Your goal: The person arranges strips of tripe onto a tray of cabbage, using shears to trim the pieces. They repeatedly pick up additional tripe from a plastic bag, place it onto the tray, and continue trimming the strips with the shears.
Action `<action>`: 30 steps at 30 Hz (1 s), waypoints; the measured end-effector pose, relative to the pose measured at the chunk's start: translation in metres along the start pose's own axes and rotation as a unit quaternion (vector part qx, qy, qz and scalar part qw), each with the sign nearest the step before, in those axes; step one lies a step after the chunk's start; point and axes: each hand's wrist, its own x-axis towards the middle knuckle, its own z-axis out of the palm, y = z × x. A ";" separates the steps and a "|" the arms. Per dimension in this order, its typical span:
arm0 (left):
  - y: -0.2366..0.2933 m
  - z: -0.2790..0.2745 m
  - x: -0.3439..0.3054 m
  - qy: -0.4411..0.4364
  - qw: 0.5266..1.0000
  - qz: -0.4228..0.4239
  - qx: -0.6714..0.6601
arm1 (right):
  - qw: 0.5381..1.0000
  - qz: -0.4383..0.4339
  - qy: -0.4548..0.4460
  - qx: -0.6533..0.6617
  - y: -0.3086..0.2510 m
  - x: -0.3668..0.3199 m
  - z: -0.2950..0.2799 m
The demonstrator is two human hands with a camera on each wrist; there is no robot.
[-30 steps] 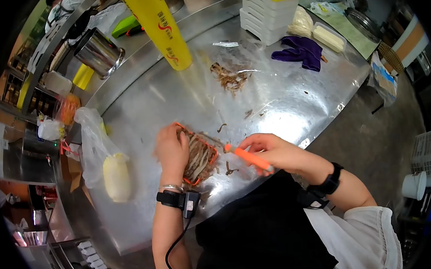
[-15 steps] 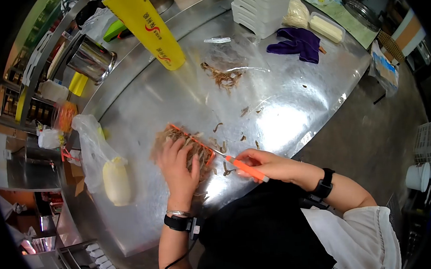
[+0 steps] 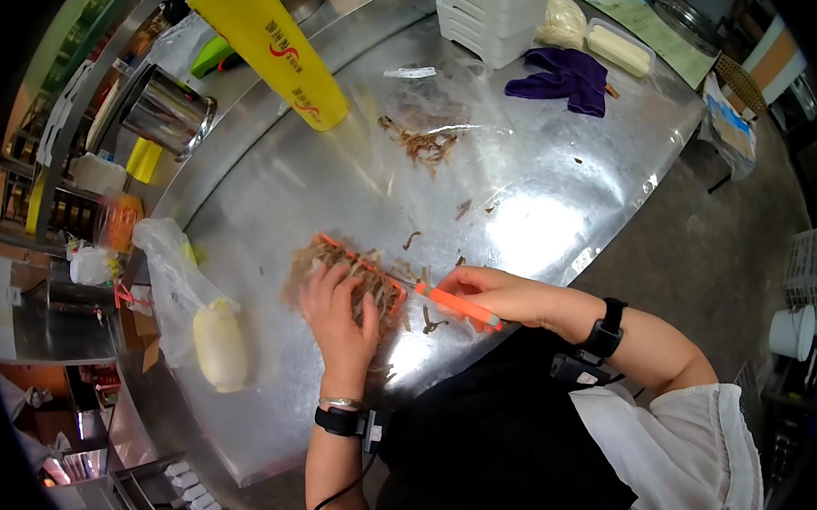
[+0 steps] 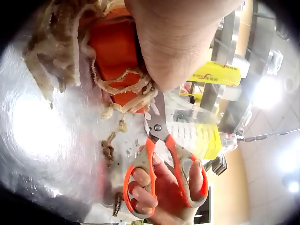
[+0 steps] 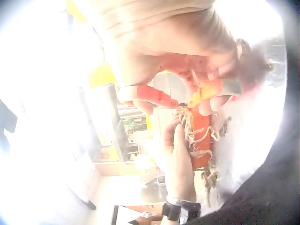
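My left hand [image 3: 340,326] rests with fingers spread over a heap of brownish, ruffled strips that look like tripe [image 4: 56,51]. The strips fill an orange-red box [image 4: 115,49], and several ends droop over its rim. In my right hand [image 3: 505,296] I hold scissors [image 4: 158,127] with orange and grey handles, thumb and fingers through the loops. The handles stand apart in the left wrist view. The blades reach the strips at the box's right side, their tips hidden behind the left hand.
Strip scraps [image 3: 431,321] lie beside the box, and a clump [image 3: 425,146] farther back. A pale, wrapped oblong item [image 3: 219,346] sits left. Behind stand a yellow carton [image 3: 290,71] and stacked white tubs [image 3: 483,26]. A purple cloth [image 3: 561,79] lies at back right.
My left hand has gone from the box's left edge to lying over the strips, fingers spread. My right hand has brought the scissors left, from beside the box to the strips at its edge.
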 end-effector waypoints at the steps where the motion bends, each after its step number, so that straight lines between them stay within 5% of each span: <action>1: -0.001 0.000 0.000 0.001 1.000 -0.001 0.000 | 0.999 -0.002 0.016 -0.037 -0.004 0.004 0.001; 8: 0.003 -0.001 0.000 0.003 1.000 -0.008 0.004 | 0.980 -0.140 0.067 -0.123 0.033 0.041 0.011; 11: 0.002 0.000 0.000 0.004 1.000 -0.007 0.001 | 0.989 -0.126 0.044 -0.057 0.036 0.033 0.009; 14: 0.001 0.001 -0.001 0.006 1.000 -0.007 0.000 | 0.997 0.013 0.039 0.066 0.007 0.020 0.009; 23: 0.002 -0.001 -0.003 -0.010 1.000 -0.029 -0.007 | 0.984 -0.129 0.070 -0.097 0.005 0.043 0.013; 30: 0.000 0.001 -0.004 -0.002 1.000 -0.024 -0.014 | 0.992 -0.101 0.059 -0.046 -0.001 0.043 0.024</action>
